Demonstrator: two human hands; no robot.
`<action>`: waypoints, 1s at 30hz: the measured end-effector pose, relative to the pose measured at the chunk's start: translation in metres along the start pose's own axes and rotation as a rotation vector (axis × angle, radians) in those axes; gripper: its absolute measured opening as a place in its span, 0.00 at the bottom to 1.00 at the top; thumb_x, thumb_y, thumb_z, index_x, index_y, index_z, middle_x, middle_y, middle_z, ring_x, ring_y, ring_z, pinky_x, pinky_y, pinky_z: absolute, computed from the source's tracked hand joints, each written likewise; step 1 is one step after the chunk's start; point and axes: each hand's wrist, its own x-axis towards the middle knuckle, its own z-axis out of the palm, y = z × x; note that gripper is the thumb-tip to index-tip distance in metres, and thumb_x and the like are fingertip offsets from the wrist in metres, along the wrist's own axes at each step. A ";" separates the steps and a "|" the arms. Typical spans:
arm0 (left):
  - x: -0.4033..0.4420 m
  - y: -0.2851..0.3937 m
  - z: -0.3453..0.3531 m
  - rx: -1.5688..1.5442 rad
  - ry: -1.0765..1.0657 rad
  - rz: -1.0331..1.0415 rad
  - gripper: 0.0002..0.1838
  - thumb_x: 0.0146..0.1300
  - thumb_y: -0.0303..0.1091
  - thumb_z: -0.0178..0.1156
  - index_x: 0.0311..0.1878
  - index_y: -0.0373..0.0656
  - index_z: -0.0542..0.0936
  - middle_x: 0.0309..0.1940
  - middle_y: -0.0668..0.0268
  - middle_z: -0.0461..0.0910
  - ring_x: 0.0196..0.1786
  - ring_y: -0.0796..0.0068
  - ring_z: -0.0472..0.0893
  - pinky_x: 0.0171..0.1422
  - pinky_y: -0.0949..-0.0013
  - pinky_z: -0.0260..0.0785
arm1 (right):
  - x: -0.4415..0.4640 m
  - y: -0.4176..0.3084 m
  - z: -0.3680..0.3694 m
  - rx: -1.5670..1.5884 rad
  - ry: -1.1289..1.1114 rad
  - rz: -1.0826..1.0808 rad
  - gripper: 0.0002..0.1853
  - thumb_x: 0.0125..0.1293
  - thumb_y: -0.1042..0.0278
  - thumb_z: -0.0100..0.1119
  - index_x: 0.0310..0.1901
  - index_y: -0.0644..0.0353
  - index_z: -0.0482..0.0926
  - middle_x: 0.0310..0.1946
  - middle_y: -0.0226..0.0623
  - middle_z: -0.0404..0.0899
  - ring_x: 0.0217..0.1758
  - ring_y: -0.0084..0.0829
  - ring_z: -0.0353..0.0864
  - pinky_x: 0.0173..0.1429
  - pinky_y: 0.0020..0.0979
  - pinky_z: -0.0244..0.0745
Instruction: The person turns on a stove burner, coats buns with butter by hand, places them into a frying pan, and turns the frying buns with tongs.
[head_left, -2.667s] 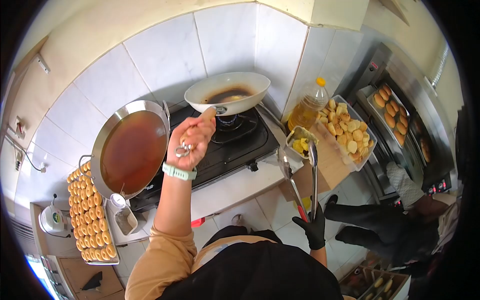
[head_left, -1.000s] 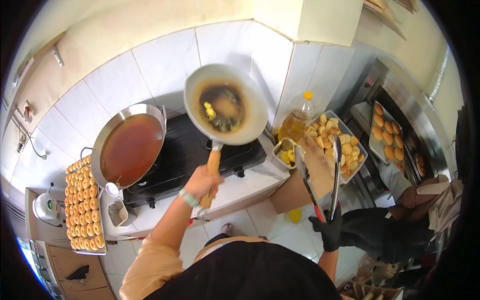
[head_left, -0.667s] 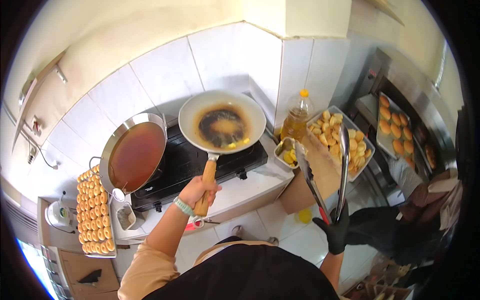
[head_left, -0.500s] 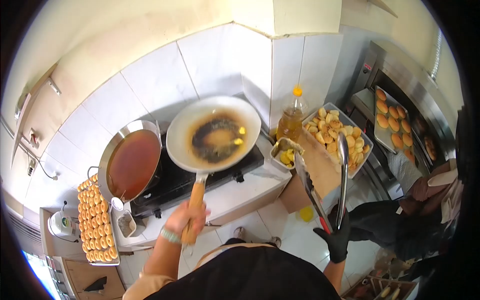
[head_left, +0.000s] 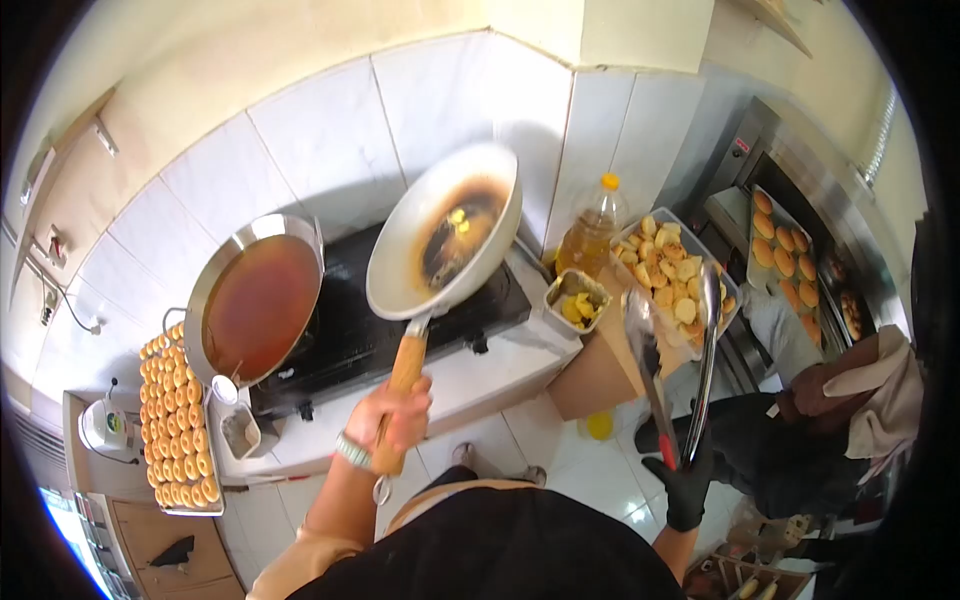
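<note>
Left hand (head_left: 402,416) wraps the wooden handle (head_left: 407,362), frying pan (head_left: 398,275) now tipped steeper above the stove (head_left: 342,275), yellow lumps (head_left: 458,217) shifted from its right side onto mid-base, swirling ongoing; gloved right hand (head_left: 687,488) grips splayed tongs (head_left: 650,372).

Between our left hand (head_left: 404,412) and our gloved right hand (head_left: 688,492) we have open room over the floor tiles (head_left: 540,432). A narrow gap parts our tilted frying pan (head_left: 440,240) from the wide pan (head_left: 262,230). Rightward, the tub (head_left: 563,318) and oil bottle (head_left: 588,242) obstruct us, and our spread tongs (head_left: 648,370) stand before the bread bin (head_left: 663,211).
</note>
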 end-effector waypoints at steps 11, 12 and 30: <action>0.062 -0.026 -0.017 0.199 -0.070 0.160 0.12 0.50 0.19 0.58 0.27 0.44 0.64 0.10 0.72 0.61 0.08 0.78 0.64 0.10 0.74 0.57 | 0.001 -0.016 0.007 -0.003 -0.055 0.133 0.52 0.29 0.70 0.79 0.60 0.67 0.59 0.49 0.39 0.70 0.52 0.30 0.69 0.55 0.31 0.67; 0.062 -0.024 -0.015 0.257 -0.009 0.194 0.12 0.49 0.19 0.58 0.26 0.42 0.64 0.10 0.70 0.64 0.08 0.77 0.65 0.11 0.74 0.58 | 0.001 -0.019 0.008 -0.003 -0.046 0.146 0.52 0.29 0.71 0.79 0.60 0.67 0.59 0.50 0.39 0.70 0.52 0.30 0.69 0.56 0.32 0.66; 0.023 0.050 0.016 0.883 0.502 0.107 0.11 0.47 0.21 0.60 0.29 0.41 0.66 0.13 0.69 0.68 0.11 0.79 0.68 0.13 0.73 0.64 | -0.002 0.009 0.016 0.139 -0.060 0.176 0.51 0.28 0.78 0.76 0.60 0.66 0.60 0.31 0.26 0.61 0.32 0.18 0.58 0.34 0.21 0.58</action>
